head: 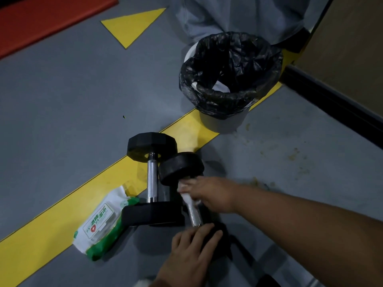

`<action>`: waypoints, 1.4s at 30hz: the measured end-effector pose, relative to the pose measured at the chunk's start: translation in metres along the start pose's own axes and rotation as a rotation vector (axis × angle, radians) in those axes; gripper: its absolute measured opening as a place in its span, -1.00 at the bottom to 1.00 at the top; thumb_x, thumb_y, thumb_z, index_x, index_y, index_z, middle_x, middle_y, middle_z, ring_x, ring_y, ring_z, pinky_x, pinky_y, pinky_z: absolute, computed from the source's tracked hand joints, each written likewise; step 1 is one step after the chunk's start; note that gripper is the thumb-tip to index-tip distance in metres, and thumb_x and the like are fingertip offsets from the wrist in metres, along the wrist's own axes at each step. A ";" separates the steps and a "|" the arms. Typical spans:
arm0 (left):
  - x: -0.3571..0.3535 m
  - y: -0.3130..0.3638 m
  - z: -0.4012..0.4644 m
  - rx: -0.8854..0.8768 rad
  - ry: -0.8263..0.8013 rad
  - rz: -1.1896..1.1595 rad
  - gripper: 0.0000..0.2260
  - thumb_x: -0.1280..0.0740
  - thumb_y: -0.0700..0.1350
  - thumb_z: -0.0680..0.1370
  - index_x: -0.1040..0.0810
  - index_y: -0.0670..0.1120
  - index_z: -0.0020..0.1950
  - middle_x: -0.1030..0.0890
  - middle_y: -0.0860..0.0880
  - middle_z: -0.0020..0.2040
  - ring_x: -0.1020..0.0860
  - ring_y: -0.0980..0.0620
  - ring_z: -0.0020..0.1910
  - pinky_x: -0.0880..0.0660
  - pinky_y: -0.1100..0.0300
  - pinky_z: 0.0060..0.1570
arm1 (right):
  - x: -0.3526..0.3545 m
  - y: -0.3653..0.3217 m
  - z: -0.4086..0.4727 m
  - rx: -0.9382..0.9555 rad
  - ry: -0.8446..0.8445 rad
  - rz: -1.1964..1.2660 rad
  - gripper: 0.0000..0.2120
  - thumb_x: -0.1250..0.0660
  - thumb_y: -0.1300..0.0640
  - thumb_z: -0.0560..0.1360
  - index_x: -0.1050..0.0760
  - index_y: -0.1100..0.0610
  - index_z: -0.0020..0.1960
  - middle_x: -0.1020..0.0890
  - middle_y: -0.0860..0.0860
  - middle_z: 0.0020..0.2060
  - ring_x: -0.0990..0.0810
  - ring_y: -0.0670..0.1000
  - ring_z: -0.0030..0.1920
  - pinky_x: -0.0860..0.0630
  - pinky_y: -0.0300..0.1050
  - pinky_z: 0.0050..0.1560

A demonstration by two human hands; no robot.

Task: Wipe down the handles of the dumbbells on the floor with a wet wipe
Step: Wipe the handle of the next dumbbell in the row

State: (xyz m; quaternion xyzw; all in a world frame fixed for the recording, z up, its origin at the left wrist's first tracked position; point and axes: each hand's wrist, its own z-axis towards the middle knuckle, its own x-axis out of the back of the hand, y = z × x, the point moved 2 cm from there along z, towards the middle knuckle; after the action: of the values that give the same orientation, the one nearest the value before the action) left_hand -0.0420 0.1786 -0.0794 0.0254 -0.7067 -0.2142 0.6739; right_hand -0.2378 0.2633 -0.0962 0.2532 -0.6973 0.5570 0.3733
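The near dumbbell (187,195) lies on the grey floor (62,100), tipped so its far head (180,167) sits higher than the near one. That tilt looks deliberate: it lifts the knurled handle (193,215) clear of the ground so a wipe can go all the way round it. The right hand (209,193) is curled round the upper part of the handle with the white wipe (186,196) bunched under its fingers, so the cloth is pressed against the steel. The lower stretch of the handle shows bare.

The left hand (192,251) rests on the near head, fingers fairly straight and laid flat over the black rubber, apparently to stop the weight rolling or sliding while the other hand rubs. The head itself is mostly hidden under that hand, so I cannot say how firmly it is pinned.

Just beside it, touching or nearly so, the second dumbbell (152,179) lies flat across the yellow line (62,214), its handle uncovered, with no hand on it. I would guess its turn is either done or to come; nothing here says which.

The wipe pack (103,222) leans against that dumbbell's near head, within easy reach. Further off stands a bin (230,79) with a black liner, something white already in it, handy for the used wipe.
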 end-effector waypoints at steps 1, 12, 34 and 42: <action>0.001 -0.001 0.000 -0.016 -0.005 -0.005 -0.49 -0.23 -0.05 0.49 -0.41 0.08 0.46 -0.50 0.00 0.40 -0.49 -0.01 0.17 -0.33 0.09 0.11 | 0.001 0.003 0.004 -0.032 0.009 0.013 -0.66 -0.33 0.37 0.42 -0.56 0.15 0.17 -0.29 -0.11 0.52 -0.27 -0.04 0.51 -0.31 0.05 0.43; -0.001 -0.004 0.001 -0.072 0.041 -0.064 -0.42 -0.33 -0.06 0.47 -0.34 0.07 0.50 -0.41 -0.02 0.45 -0.46 -0.03 0.16 -0.30 0.10 0.07 | 0.011 -0.010 0.002 -0.061 0.018 0.168 -0.39 -0.39 0.36 0.42 -0.46 0.04 0.43 -0.34 0.01 0.50 -0.34 0.02 0.47 -0.33 -0.06 0.44; 0.015 0.024 0.024 0.004 0.082 0.009 -0.57 -0.31 -0.11 0.35 -0.61 -0.12 0.21 -0.60 -0.20 0.12 -0.54 -0.16 -0.05 -0.48 0.05 -0.09 | -0.021 -0.047 -0.038 -0.641 0.499 0.918 -0.76 -0.49 0.32 0.41 -0.70 0.03 -0.03 -0.70 -0.08 0.06 -0.63 -0.17 0.15 -0.50 -0.23 0.26; -0.004 0.031 0.028 0.035 0.124 0.127 -0.55 -0.28 -0.13 0.35 -0.62 -0.15 0.22 -0.57 -0.16 0.16 -0.53 -0.13 0.02 -0.37 0.03 0.05 | -0.005 -0.043 -0.011 -0.991 0.385 1.078 -0.88 -0.53 0.24 0.39 -0.67 0.04 -0.17 -0.72 -0.02 -0.25 -0.70 -0.06 -0.16 -0.65 -0.14 -0.03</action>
State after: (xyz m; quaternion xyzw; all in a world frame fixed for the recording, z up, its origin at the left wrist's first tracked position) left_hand -0.0610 0.2157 -0.0723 0.0057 -0.6672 -0.1567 0.7282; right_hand -0.1989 0.2625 -0.0735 -0.4220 -0.8159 0.3183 0.2344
